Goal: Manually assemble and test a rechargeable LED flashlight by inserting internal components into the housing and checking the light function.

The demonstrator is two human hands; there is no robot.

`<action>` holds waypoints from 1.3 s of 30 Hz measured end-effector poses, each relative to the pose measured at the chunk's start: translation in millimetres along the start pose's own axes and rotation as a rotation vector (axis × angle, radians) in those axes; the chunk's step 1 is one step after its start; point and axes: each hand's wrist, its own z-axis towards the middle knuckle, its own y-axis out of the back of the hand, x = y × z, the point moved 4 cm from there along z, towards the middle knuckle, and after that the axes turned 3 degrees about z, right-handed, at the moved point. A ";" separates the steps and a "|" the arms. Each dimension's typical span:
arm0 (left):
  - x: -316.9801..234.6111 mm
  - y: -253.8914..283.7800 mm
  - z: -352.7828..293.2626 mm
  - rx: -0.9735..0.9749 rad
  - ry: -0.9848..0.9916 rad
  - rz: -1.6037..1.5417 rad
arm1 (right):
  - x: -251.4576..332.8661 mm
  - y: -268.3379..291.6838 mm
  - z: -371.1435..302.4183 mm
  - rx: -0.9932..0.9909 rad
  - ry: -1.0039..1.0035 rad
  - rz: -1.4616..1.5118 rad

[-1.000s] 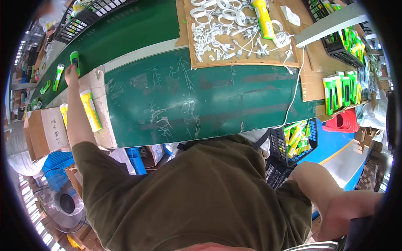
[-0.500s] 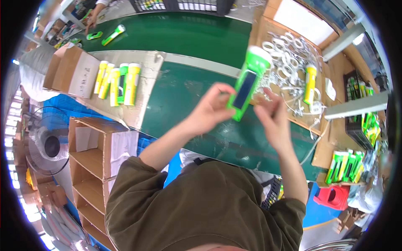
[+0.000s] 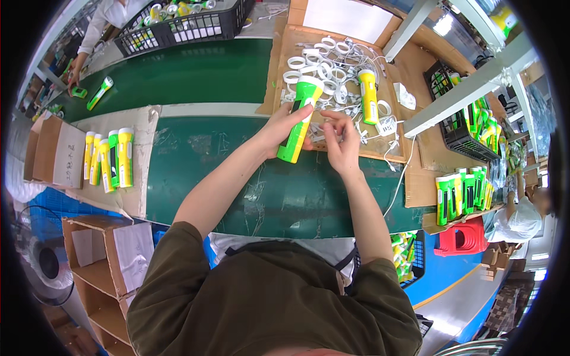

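My left hand [image 3: 278,132] is wrapped round a green and yellow flashlight [image 3: 295,137], its white head pointing up and away. A dark panel on its left side is partly covered by my fingers. Just right of the flashlight, apart from its body, is my right hand [image 3: 343,142] with bent fingers, thumb and forefinger close together. Whatever small thing they may pinch is too small to make out. Beyond both hands, a cardboard tray [image 3: 285,50] holds a heap of white rings and cables [image 3: 325,65]. A yellow flashlight [image 3: 369,98] lies on that heap.
Several flashlights [image 3: 124,157] lie on cardboard at the left beside an open box [image 3: 65,154]. More stand at the right [image 3: 460,196], below a white metal post [image 3: 457,98]. Across the green belt [image 3: 196,71], another person's hand [image 3: 74,77] touches a flashlight. A black crate [image 3: 178,32] stands behind.
The view has swung right, so the table things sit further left. The flashlight has been rolled in my left hand: its dark panel faced up before, its yellow side shows now.
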 end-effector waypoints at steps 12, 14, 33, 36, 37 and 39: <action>24.7 -4.8 58.3 0.017 -0.004 -0.259 | -39.0 24.5 -20.3 -0.189 -0.028 -0.283; 25.8 0.5 54.8 0.010 0.006 -0.153 | -43.6 25.6 -23.5 -0.259 -0.020 -0.191; 28.0 -6.6 50.2 0.094 -0.267 -0.251 | -9.4 15.3 -14.5 0.065 -0.036 -0.328; 30.3 -6.7 49.9 0.169 -0.324 -0.124 | -3.7 17.1 -13.5 0.059 0.043 -0.352; 30.8 -7.3 49.9 0.134 -0.381 -0.068 | -2.3 19.6 -13.4 0.098 0.025 -0.374; 30.1 -8.5 46.8 0.094 -0.429 -0.010 | 1.2 20.2 -15.1 0.133 -0.015 -0.374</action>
